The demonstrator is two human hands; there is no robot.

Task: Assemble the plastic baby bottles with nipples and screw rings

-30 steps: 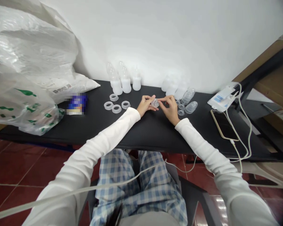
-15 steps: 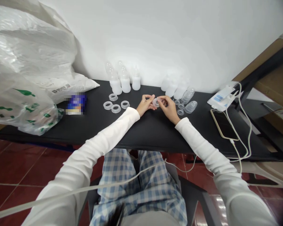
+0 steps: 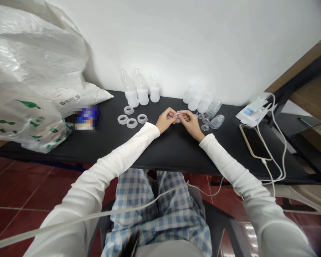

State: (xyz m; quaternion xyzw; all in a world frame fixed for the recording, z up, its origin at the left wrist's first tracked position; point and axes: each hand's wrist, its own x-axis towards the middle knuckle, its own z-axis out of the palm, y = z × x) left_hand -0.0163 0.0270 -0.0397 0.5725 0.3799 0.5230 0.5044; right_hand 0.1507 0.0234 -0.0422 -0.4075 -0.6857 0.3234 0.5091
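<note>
Between both hands, above the black table [image 3: 176, 153], is a translucent bottle collar ring [image 3: 178, 120], tilted so that its rim shows and partly covered by fingers. My left hand [image 3: 166, 120] pinches its left side, thumb and fingers closed. From the right, my right hand [image 3: 191, 125] grips the same ring with thumb and fingertips. Several loose collar rings [image 3: 132, 126] lie left of my hands. Close by on the right are several clear silicone nipples [image 3: 205, 127] and clear dome caps [image 3: 216, 122]. Whether a nipple sits inside the held ring, I cannot tell.
Capped baby bottles [image 3: 142, 96] stand by the wall at the left; more white bottles [image 3: 194, 102] stand right of centre. Large plastic bags [image 3: 37, 107] and a blue packet [image 3: 87, 117] occupy the left. A phone [image 3: 254, 142], white power strip [image 3: 250, 110] and cables are right.
The ring has tipped from facing me to a more edge-on angle. My fingers have drawn closer together around it; both forearms are almost unmoved.
</note>
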